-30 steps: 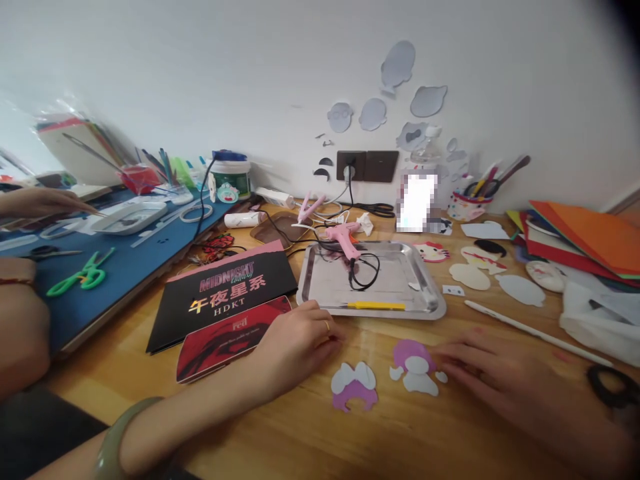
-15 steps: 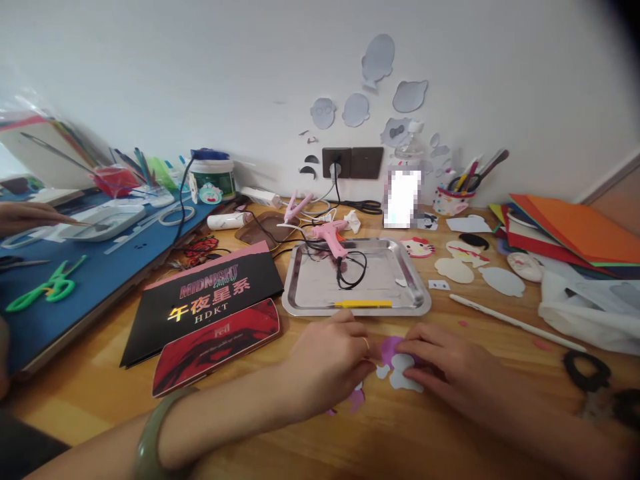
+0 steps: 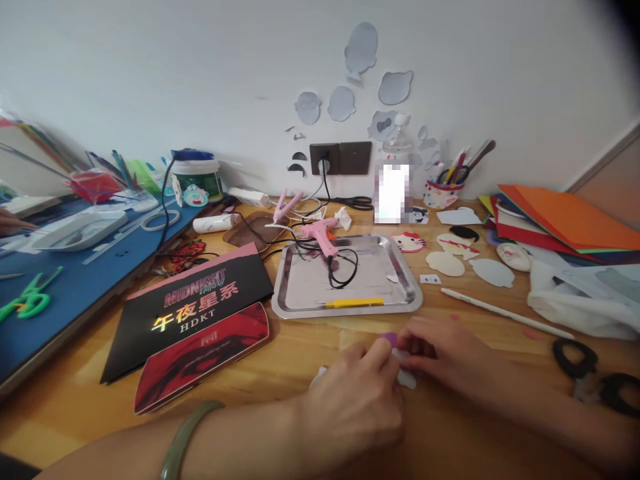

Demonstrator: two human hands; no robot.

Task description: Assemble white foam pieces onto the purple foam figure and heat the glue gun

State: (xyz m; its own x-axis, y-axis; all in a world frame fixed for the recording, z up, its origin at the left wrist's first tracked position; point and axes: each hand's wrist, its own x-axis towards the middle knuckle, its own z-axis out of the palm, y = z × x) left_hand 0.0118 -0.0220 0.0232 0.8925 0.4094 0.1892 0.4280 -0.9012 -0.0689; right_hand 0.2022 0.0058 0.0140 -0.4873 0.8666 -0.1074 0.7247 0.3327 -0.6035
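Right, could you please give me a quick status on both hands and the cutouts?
Left hand and right hand meet over purple and white foam cutouts on wooden table. Grip unclear. Steel tray just behind.

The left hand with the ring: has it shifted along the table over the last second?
Yes. The left hand lay by the steel tray's front left corner; now it sits rightward and nearer the camera, meeting the right hand over the purple-and-white cutout.
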